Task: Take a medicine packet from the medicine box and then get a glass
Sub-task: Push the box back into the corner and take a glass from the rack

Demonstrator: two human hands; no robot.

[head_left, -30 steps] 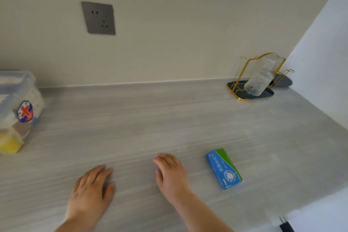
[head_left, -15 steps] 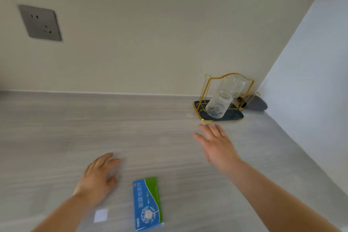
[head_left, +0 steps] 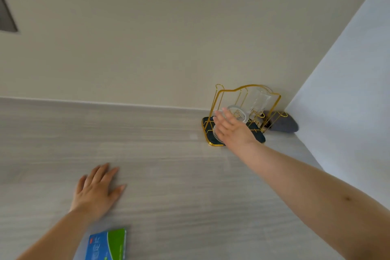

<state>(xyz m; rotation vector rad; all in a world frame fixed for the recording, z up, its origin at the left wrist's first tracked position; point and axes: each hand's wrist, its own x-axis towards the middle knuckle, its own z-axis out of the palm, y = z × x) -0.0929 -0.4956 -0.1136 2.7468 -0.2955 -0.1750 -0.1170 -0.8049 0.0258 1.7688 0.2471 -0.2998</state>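
A blue and green medicine packet [head_left: 109, 245] lies flat on the grey counter at the bottom edge, just right of my left forearm. My left hand [head_left: 97, 190] rests palm down on the counter, fingers spread, holding nothing. My right hand [head_left: 232, 129] is stretched out to the gold wire rack [head_left: 232, 90] in the far right corner. Its fingers are open and lie over a ribbed clear glass [head_left: 239, 113] that leans tilted in the rack. I cannot tell whether the hand touches that glass. A second glass [head_left: 258, 101] hangs upside down further back. The medicine box is out of view.
The rack stands on a dark tray [head_left: 207, 125] against the back wall. A dark grey object [head_left: 283, 124] lies behind it in the corner. A white side wall [head_left: 348, 91] closes the counter on the right. A grey wall socket [head_left: 6, 19] shows at far left.
My right hand has moved forward from mid-counter to the near glass in the rack. The view has swung right, so the packet and left hand sit lower and further left.
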